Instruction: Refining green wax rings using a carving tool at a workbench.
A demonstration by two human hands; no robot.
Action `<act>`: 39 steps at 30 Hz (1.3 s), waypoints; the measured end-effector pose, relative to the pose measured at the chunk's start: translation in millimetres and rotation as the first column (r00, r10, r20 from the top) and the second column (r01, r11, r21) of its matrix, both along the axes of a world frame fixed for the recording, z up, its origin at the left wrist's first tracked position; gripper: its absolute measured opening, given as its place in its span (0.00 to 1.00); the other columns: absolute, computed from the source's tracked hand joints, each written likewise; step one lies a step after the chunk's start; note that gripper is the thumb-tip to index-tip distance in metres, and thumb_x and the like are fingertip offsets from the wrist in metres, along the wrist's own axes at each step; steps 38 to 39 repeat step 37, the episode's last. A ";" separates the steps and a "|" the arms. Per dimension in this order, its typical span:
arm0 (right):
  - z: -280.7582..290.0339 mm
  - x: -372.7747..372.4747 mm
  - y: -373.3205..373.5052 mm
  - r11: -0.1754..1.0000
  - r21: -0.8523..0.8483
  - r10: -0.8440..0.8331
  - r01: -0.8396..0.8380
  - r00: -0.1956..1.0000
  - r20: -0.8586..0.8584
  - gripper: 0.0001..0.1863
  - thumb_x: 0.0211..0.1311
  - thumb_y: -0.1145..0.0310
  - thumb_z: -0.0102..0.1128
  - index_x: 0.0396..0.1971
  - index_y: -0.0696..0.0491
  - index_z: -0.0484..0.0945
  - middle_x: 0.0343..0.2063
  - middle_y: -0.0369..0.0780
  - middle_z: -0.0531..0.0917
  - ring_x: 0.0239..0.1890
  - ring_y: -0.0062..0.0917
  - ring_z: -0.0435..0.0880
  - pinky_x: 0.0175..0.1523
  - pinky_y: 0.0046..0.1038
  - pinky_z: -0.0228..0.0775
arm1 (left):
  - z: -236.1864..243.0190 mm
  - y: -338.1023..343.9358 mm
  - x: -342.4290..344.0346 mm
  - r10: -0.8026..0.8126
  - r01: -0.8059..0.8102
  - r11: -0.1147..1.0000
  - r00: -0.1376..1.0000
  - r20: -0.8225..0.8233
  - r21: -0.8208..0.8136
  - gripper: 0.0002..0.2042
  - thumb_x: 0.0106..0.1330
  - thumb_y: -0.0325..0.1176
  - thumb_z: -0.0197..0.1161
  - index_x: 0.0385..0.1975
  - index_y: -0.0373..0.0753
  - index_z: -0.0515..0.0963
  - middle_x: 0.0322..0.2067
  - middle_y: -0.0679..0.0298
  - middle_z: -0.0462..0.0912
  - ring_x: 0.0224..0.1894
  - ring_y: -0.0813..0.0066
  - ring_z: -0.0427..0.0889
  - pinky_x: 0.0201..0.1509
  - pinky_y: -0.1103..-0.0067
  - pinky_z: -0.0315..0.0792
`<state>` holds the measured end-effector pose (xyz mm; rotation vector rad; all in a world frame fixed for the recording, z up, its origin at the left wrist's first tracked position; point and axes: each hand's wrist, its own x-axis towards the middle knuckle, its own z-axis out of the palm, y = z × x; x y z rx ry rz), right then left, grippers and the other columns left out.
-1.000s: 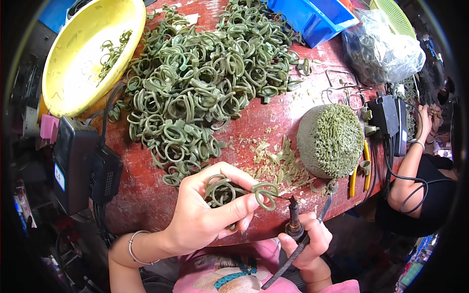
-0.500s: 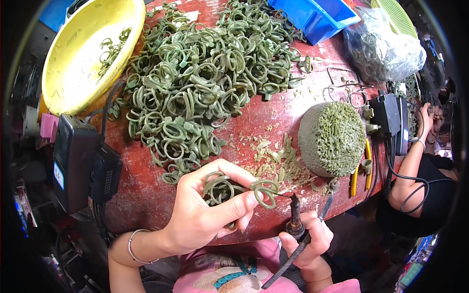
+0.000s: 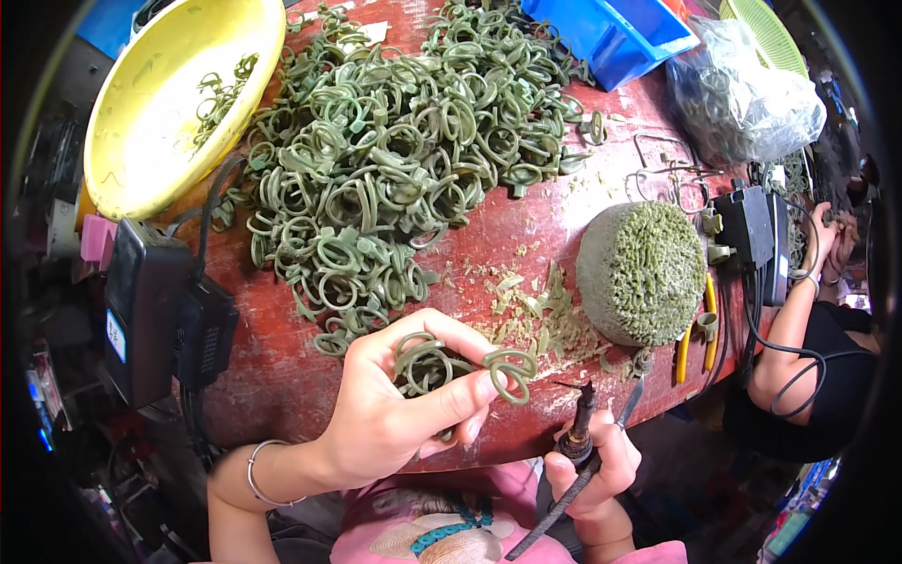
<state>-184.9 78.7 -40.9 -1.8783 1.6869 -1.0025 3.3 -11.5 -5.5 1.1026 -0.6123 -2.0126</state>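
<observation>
My left hand [image 3: 399,399] is closed around several green wax rings [image 3: 423,368]. Between its thumb and forefinger it pinches one more green ring [image 3: 513,376], held out to the right. My right hand [image 3: 601,470] grips a dark soldering-iron-like pen [image 3: 578,428] with a thin pointed tip, which is apart from the pinched ring. A slim knife-like tool [image 3: 564,498] with a dark wrapped handle and a grey blade also lies in that hand, slanting across the fingers. Beyond my left hand spreads a large pile of green rings [image 3: 395,160].
A round green block [image 3: 601,273] with a rough top stands right of centre, beside shavings [image 3: 540,305] and yellow-handled pliers [image 3: 683,352]. Around the edges are a yellow basin [image 3: 122,132], black boxes [image 3: 141,301], a blue bin [image 3: 615,42] and a plastic bag [image 3: 742,103]. Another person's arm [image 3: 789,329] is at right.
The pen in my right hand has shifted right and slightly down, and its tip has drawn away from the pinched ring. My left hand has hardly moved.
</observation>
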 end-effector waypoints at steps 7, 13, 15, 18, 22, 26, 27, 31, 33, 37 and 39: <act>8.6 -12.2 -6.7 0.999 0.006 0.035 -0.036 0.995 0.098 0.19 0.40 0.62 0.70 0.24 0.59 0.72 0.15 0.39 0.75 0.14 0.25 0.74 0.20 0.22 0.66 | -0.5 3.4 -1.7 -0.013 0.013 1.000 0.999 -0.052 -0.005 0.08 0.54 0.26 0.61 0.29 0.32 0.69 0.20 0.58 0.74 0.15 0.82 0.69 0.08 0.90 0.52; 48.3 -46.7 -66.6 0.950 -0.135 -0.307 0.282 0.924 -0.229 0.13 0.45 0.73 0.65 0.30 0.61 0.72 0.21 0.43 0.75 0.23 0.30 0.75 0.32 0.25 0.66 | 2.1 3.6 1.0 -0.003 0.001 1.000 0.997 -0.079 -0.020 0.08 0.54 0.26 0.61 0.29 0.33 0.69 0.20 0.60 0.73 0.15 0.82 0.68 0.09 0.90 0.52; 39.3 -64.4 -95.6 0.889 -0.271 -0.427 0.369 0.882 -0.200 0.12 0.48 0.73 0.62 0.32 0.61 0.73 0.23 0.44 0.77 0.24 0.33 0.76 0.33 0.27 0.67 | 2.0 2.4 0.3 -0.003 -0.001 0.999 0.996 -0.086 -0.045 0.08 0.54 0.26 0.61 0.28 0.33 0.69 0.20 0.60 0.73 0.15 0.82 0.68 0.10 0.90 0.53; 35.2 -83.2 -125.3 0.880 -0.365 -0.431 0.304 0.834 -0.345 0.12 0.52 0.71 0.59 0.36 0.61 0.73 0.28 0.48 0.78 0.30 0.41 0.77 0.36 0.31 0.68 | 5.3 5.2 5.0 -0.008 0.004 0.999 0.996 -0.084 -0.046 0.07 0.54 0.26 0.60 0.28 0.32 0.69 0.19 0.61 0.72 0.15 0.82 0.68 0.10 0.90 0.53; 29.9 -86.7 -129.1 0.929 -0.228 -0.360 0.293 0.860 -0.362 0.13 0.53 0.71 0.57 0.39 0.58 0.72 0.27 0.49 0.77 0.31 0.42 0.76 0.37 0.34 0.67 | 1.4 5.5 2.6 -0.009 0.005 0.999 0.994 -0.105 -0.035 0.06 0.54 0.25 0.59 0.27 0.33 0.69 0.21 0.60 0.73 0.15 0.82 0.68 0.09 0.89 0.52; 26.4 -101.5 -124.2 0.930 -0.158 -0.366 0.331 0.861 -0.354 0.12 0.52 0.73 0.57 0.38 0.58 0.74 0.28 0.46 0.79 0.32 0.35 0.79 0.39 0.29 0.69 | 5.1 3.0 -6.6 -0.064 0.064 0.998 0.994 -0.086 0.007 0.04 0.55 0.21 0.57 0.28 0.35 0.69 0.22 0.62 0.74 0.18 0.80 0.70 0.10 0.88 0.53; 25.6 -98.5 -125.0 0.930 -0.182 -0.365 0.318 0.855 -0.370 0.12 0.51 0.72 0.57 0.37 0.59 0.74 0.28 0.46 0.79 0.32 0.35 0.79 0.39 0.30 0.69 | 7.0 4.6 -5.6 -0.034 0.034 0.999 0.998 -0.058 0.001 0.04 0.54 0.21 0.57 0.27 0.34 0.69 0.22 0.61 0.74 0.16 0.80 0.70 0.10 0.88 0.53; 22.8 -86.9 -131.2 0.938 -0.134 -0.346 0.319 0.878 -0.331 0.12 0.51 0.68 0.58 0.35 0.57 0.75 0.22 0.42 0.77 0.25 0.32 0.77 0.33 0.29 0.68 | 0.9 9.0 3.5 0.041 -0.042 0.996 0.999 -0.019 -0.077 0.04 0.54 0.21 0.56 0.26 0.33 0.68 0.23 0.60 0.74 0.14 0.80 0.68 0.08 0.89 0.54; 28.6 -89.0 -126.2 0.920 -0.119 -0.391 0.372 0.879 -0.273 0.11 0.51 0.68 0.58 0.35 0.56 0.75 0.22 0.41 0.77 0.24 0.32 0.77 0.32 0.30 0.68 | 0.6 8.8 -1.8 0.008 -0.012 0.996 0.999 -0.046 -0.093 0.05 0.54 0.22 0.56 0.26 0.34 0.67 0.23 0.60 0.74 0.13 0.80 0.68 0.07 0.89 0.54; 41.8 -81.7 -122.6 0.855 -0.313 -0.494 0.414 0.834 -0.246 0.11 0.52 0.67 0.58 0.35 0.54 0.75 0.23 0.43 0.78 0.26 0.32 0.79 0.34 0.29 0.69 | -2.6 4.5 2.7 -0.003 0.000 0.994 1.000 -0.031 -0.106 0.06 0.54 0.23 0.58 0.27 0.35 0.67 0.22 0.60 0.73 0.13 0.80 0.68 0.07 0.88 0.54; 41.8 -81.7 -122.6 0.855 -0.313 -0.494 0.414 0.834 -0.246 0.11 0.52 0.67 0.58 0.35 0.54 0.75 0.23 0.43 0.78 0.26 0.32 0.79 0.34 0.29 0.69 | -2.6 4.5 2.7 -0.003 0.000 0.994 1.000 -0.031 -0.106 0.06 0.54 0.23 0.58 0.27 0.35 0.67 0.22 0.60 0.73 0.13 0.80 0.68 0.07 0.88 0.54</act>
